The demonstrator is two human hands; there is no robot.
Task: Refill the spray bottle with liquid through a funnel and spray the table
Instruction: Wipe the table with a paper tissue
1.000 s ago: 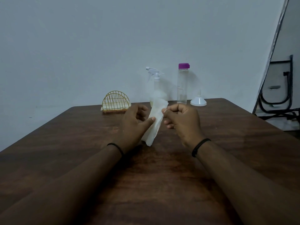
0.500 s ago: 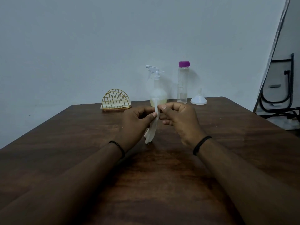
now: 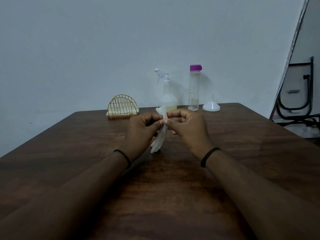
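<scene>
A white spray bottle (image 3: pixel 167 91) with pale yellowish liquid at its bottom stands at the table's far edge. Right of it stands a clear bottle (image 3: pixel 194 89) with a purple cap, and a white funnel (image 3: pixel 211 105) sits upside down beside that. In front of them, above the brown wooden table (image 3: pixel 86 135), my left hand (image 3: pixel 141 134) and my right hand (image 3: pixel 187 130) both pinch a folded white tissue (image 3: pixel 160 138) between thumb and fingers. The tissue hangs down, edge-on, its lower end near the tabletop.
A gold wire napkin holder (image 3: pixel 123 105) with white napkins stands at the back left of the table. A black metal frame (image 3: pixel 301 101) leans behind a panel at the far right. A plain wall rises directly behind the table.
The tissue was broad and facing me; both hands have brought it together into a narrow folded strip. The hands have moved closer to each other.
</scene>
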